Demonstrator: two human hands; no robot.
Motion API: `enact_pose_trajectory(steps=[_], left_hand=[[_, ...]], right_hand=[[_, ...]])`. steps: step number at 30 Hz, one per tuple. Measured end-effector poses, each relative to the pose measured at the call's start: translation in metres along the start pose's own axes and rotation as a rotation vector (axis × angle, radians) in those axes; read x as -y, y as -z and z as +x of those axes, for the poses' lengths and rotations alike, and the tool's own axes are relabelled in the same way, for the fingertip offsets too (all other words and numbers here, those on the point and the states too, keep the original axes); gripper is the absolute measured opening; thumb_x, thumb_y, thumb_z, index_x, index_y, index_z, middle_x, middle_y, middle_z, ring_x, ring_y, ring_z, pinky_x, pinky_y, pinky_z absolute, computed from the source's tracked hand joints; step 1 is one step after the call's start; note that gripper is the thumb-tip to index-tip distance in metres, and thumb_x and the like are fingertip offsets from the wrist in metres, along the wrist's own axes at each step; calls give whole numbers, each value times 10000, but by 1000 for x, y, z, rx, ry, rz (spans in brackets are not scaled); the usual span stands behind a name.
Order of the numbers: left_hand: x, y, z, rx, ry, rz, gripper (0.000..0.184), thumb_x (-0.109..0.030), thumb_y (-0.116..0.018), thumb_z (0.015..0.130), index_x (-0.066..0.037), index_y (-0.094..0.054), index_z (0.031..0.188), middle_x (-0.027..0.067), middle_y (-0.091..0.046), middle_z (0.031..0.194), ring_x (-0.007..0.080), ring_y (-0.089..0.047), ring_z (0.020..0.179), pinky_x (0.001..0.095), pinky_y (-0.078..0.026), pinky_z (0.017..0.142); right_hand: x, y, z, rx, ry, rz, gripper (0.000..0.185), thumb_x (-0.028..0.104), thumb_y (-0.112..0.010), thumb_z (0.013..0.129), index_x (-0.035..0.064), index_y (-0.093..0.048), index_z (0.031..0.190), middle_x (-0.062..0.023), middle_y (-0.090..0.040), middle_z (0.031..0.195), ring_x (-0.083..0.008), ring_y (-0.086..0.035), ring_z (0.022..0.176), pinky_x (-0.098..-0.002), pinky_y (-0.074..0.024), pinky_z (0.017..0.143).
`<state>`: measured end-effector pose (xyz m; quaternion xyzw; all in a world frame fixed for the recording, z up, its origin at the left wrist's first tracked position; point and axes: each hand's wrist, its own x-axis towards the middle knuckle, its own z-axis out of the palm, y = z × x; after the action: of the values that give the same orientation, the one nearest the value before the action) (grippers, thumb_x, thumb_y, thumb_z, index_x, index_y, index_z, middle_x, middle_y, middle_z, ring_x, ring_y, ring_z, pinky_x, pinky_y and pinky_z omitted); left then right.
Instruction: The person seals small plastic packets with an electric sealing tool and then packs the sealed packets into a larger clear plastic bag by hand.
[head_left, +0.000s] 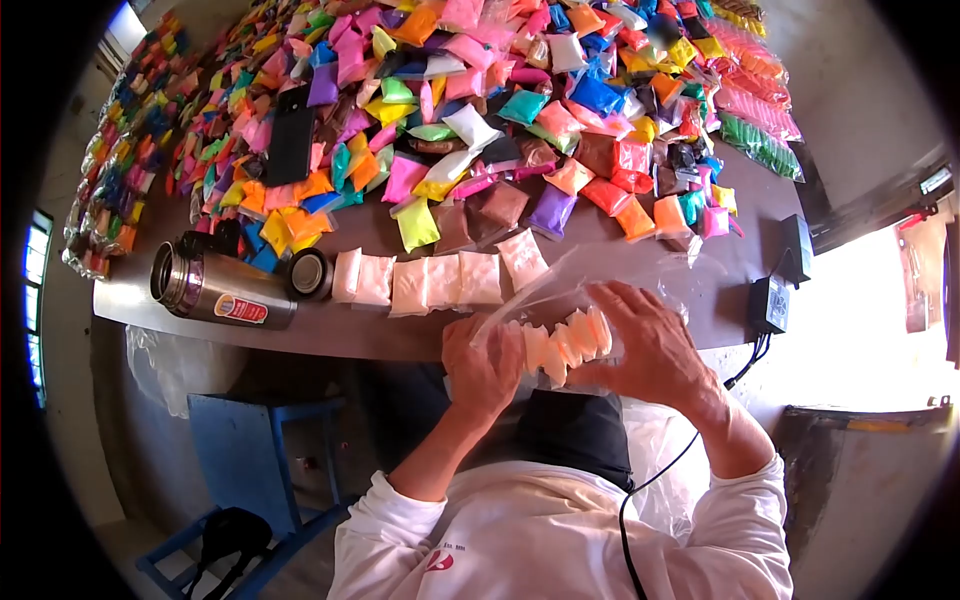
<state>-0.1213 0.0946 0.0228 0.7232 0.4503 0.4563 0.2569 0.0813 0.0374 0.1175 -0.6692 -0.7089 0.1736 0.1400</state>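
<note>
A clear plastic bag (545, 290) with a row of peach packets (568, 345) inside is held at the table's front edge. My left hand (482, 365) is closed on the bag's left side, its fingers partly hidden behind the plastic. On the other side, my right hand (655, 345) grips the bag, thumb below and fingers above the row. Just beyond my left hand, several flat peach packets (430, 285) lie in a line on the table. Another peach packet (522, 258) lies tilted at the right end of that line.
A large heap of colourful packets (440, 110) covers the table (350, 335), with a black phone (290, 135) on it. A steel flask (225, 285) lies beside its lid (309, 273). Black adapter boxes (770, 305) with cables sit at right. A blue chair (245, 450) stands lower left.
</note>
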Motion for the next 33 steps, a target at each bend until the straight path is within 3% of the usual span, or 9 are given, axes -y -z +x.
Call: enact_pose_trajectory(steps=[1, 2, 9, 16, 24, 27, 33], left_hand=[[0, 0, 0, -2, 1, -2, 241, -203, -611, 913, -50, -599, 728, 88, -561, 653, 295, -540, 671, 402, -432, 714], [1, 1, 0, 15, -2, -12, 221, -202, -613, 910, -44, -617, 756, 97, -579, 674, 301, -548, 683, 399, -437, 726], [2, 5, -1, 60, 8, 0, 202, -201, -621, 895, -26, -637, 795, 113, -617, 725, 327, -569, 738, 406, -447, 760], [4, 4, -3, 73, 18, 27, 201, -205, -626, 897, -12, -659, 850, 123, -627, 751, 333, -577, 785, 417, -456, 793], [3, 1, -4, 14, -5, 7, 182, -189, -622, 903, -13, -664, 888, 120, -640, 759, 324, -586, 790, 420, -465, 794], [2, 0, -4, 23, -3, 33, 181, -189, -619, 903, -15, -661, 876, 116, -639, 756, 325, -585, 792, 417, -465, 792], [6, 1, -6, 28, -12, 43, 178, -197, -614, 903, -28, -662, 872, 111, -639, 774, 321, -587, 795, 417, -464, 790]], right_hand=[[4, 0, 1, -94, 143, -11, 734, 412, -828, 691, 81, -551, 1284, -191, -557, 1278, -384, -547, 1169, -488, -450, 952], [12, 3, 3, -5, 139, 5, 763, 341, -845, 672, 103, -535, 1328, -171, -508, 1335, -364, -519, 1220, -478, -451, 964], [5, -20, 10, 3, 295, -25, 600, 234, -799, 698, 111, -601, 1251, -120, -555, 1274, -316, -554, 1184, -451, -464, 954], [3, -24, 12, -21, 215, 29, 507, 226, -788, 707, 97, -638, 1174, -119, -592, 1237, -314, -572, 1167, -462, -466, 968], [3, -13, 6, -74, 152, 66, 687, 242, -834, 673, 107, -557, 1286, -146, -579, 1278, -365, -552, 1183, -459, -451, 993], [2, -19, 9, -47, 287, -27, 695, 217, -832, 669, 116, -559, 1300, -142, -572, 1291, -353, -545, 1198, -453, -444, 1001], [-8, -33, 13, 18, 214, 23, 717, 196, -811, 677, 122, -539, 1337, -153, -541, 1343, -355, -515, 1244, -462, -427, 1028]])
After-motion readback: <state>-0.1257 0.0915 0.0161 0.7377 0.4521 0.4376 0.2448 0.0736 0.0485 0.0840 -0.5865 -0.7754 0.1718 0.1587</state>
